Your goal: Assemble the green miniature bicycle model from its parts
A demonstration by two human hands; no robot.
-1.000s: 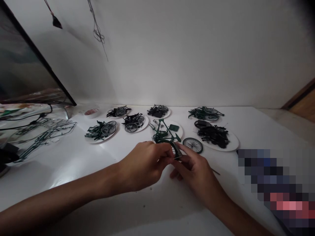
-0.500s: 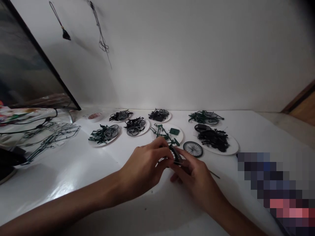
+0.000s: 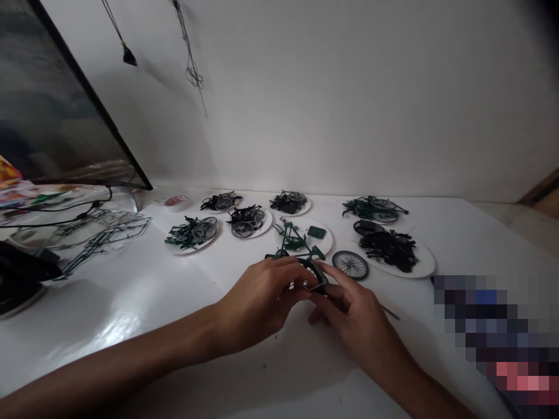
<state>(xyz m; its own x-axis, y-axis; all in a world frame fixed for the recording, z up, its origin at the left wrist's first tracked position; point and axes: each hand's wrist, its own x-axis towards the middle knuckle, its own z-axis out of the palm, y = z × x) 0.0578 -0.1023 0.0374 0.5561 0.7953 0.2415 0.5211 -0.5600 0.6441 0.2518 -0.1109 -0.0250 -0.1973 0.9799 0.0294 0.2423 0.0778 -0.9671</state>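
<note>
Green plastic model-bicycle frame (image 3: 294, 241) part-built; curved black wheel rim (image 3: 315, 270) pinched narrowly between fingers of left hand (image 3: 257, 308) and right hand (image 3: 353, 311); second black spoked wheel (image 3: 350, 265) lies unattached on white counter (image 3: 131, 331).

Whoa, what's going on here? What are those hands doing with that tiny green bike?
A person's left hand and right hand are holding a small green model bicycle frame, with fingers around a dark curved part at one end. A loose spoked wheel lies on the white table nearby. Behind it, white plates hold piles of black and green model parts.
</note>
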